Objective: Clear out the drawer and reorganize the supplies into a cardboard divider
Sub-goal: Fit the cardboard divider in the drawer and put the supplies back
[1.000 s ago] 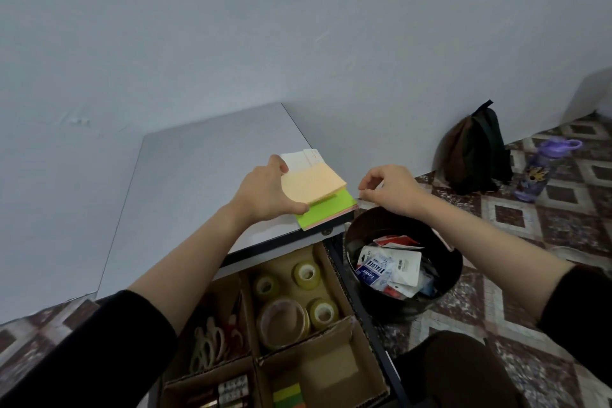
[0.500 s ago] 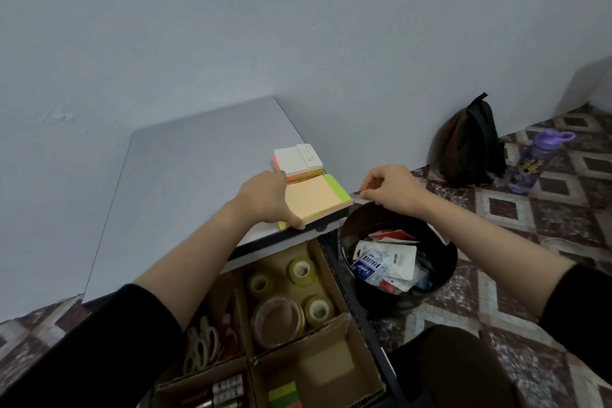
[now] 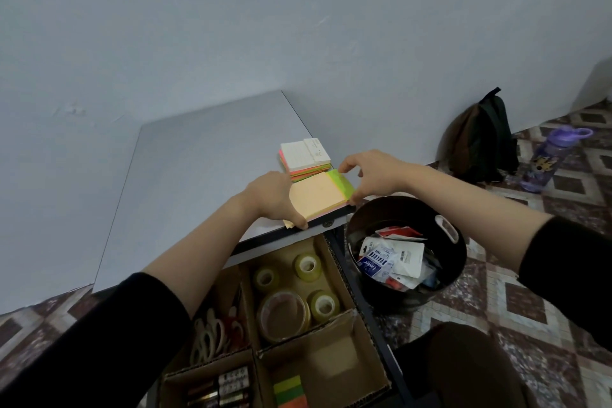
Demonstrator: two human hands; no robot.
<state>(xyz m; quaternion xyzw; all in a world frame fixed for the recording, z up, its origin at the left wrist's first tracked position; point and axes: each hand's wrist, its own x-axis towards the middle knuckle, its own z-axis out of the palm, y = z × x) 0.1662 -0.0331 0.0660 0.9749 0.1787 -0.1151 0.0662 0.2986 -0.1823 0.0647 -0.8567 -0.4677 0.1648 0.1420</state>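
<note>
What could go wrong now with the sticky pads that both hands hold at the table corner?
1. The pads lie shifted, green sticking out under orange, right at the table edge. If the left hand or right hand slips, they could drop into the bin or the divider below.
2. The other stack sits close behind; the hands might knock it.

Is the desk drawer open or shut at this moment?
Open. The drawer is pulled out from under the desk top, so the cardboard divider and tape rolls inside it show.
</note>
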